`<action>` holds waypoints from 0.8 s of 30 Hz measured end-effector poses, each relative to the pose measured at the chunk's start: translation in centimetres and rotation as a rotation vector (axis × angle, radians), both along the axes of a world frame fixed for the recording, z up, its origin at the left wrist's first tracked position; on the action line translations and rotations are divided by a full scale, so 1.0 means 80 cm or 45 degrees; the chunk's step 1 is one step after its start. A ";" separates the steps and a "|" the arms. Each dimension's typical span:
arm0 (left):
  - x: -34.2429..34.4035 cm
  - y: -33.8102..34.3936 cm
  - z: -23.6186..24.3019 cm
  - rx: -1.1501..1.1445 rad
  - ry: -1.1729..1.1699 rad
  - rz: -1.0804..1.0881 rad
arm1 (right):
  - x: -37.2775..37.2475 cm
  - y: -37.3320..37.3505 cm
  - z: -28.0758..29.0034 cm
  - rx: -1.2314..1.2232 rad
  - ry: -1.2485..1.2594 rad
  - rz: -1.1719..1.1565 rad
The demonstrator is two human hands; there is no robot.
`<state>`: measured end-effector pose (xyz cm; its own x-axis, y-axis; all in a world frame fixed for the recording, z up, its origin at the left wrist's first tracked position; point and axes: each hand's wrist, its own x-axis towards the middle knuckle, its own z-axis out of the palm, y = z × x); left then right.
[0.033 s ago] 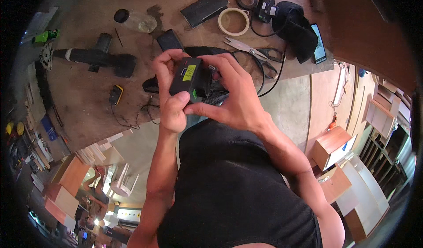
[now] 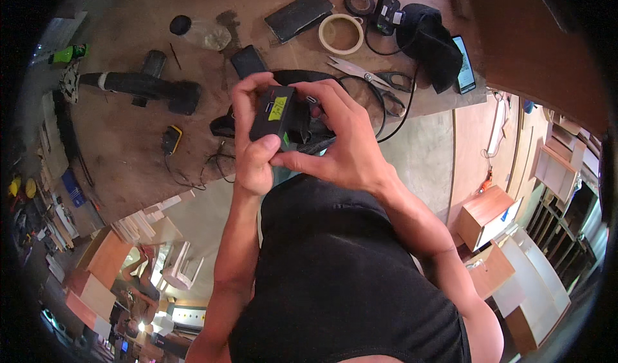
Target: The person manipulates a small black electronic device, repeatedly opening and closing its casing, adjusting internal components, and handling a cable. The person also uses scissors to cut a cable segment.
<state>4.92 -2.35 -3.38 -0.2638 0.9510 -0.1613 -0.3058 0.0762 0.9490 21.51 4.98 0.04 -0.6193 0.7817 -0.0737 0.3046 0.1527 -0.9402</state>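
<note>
Both hands (image 2: 302, 137) clamped together on black battery pack (image 2: 273, 113) above table (image 2: 129, 144); a slackened grip risks dropping it onto scissors (image 2: 370, 79)

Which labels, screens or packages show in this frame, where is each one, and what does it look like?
Sticker: on the black box held in the left hand and right hand; small, yellow-green, rectangular.
Phone: on the workbench, upper right beside the black cloth; slim, dark frame, lit pale screen.
Second phone: on the bench just above the hands; dark, blank screen.
</note>
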 end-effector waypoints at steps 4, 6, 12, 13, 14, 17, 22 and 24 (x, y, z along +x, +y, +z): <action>-0.019 -0.001 0.039 0.094 0.040 -0.300 | 0.002 0.003 0.004 0.117 0.166 0.009; -0.033 -0.014 0.039 0.088 -0.025 -0.386 | 0.006 -0.002 0.001 0.234 0.247 0.041; -0.070 -0.029 -0.001 0.069 -0.059 -0.691 | 0.012 0.023 0.006 0.047 0.111 0.278; -0.075 -0.028 -0.003 0.041 -0.057 -0.760 | 0.011 0.031 0.011 0.042 0.058 0.334; -0.080 -0.028 -0.005 0.019 -0.058 -0.824 | 0.011 0.037 0.010 -0.030 0.023 0.388; -0.104 -0.019 -0.015 0.071 -0.005 -1.037 | 0.007 0.050 0.016 -0.116 -0.075 0.452; -0.098 -0.017 -0.035 0.022 -0.685 -0.821 | 0.014 0.040 0.004 -0.064 0.008 -0.058; -0.096 -0.018 -0.046 0.114 -0.845 -0.742 | 0.022 0.034 -0.018 -0.157 0.152 -0.222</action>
